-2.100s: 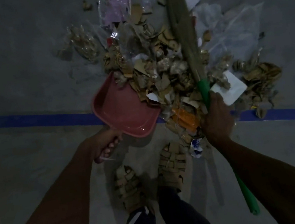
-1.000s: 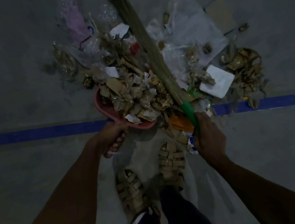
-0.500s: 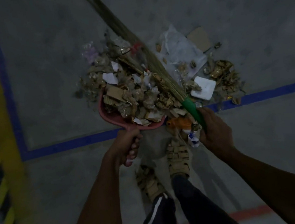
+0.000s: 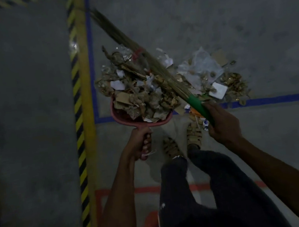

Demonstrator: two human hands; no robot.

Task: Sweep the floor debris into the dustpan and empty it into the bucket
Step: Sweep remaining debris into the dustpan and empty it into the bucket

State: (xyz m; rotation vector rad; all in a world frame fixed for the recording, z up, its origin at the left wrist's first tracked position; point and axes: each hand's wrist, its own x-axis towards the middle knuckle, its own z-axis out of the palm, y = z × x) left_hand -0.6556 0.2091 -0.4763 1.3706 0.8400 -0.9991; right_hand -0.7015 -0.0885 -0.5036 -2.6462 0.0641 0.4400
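Note:
A pink dustpan (image 4: 121, 120) is held level in front of me, heaped with cardboard scraps, paper and crumpled wrappers (image 4: 139, 94). My left hand (image 4: 139, 144) grips its handle from below. My right hand (image 4: 220, 124) grips the green handle of a straw broom (image 4: 198, 106). The broom's bristles (image 4: 128, 46) lie across the top of the heap, slanting up to the left. More debris (image 4: 213, 76), with clear plastic, white card and brown scraps, lies on the floor to the right. No bucket is in view.
The grey concrete floor carries a blue tape line (image 4: 273, 99) with a corner at the left, a yellow and black hazard stripe (image 4: 77, 103) further left, and a red line (image 4: 146, 189) near me. My sandalled feet (image 4: 182, 143) stand just behind the dustpan.
The dustpan went from nearly empty on the floor to heaped with debris and lifted. The view has swung left, bringing the hazard stripe into sight. The broom now lies over the heap.

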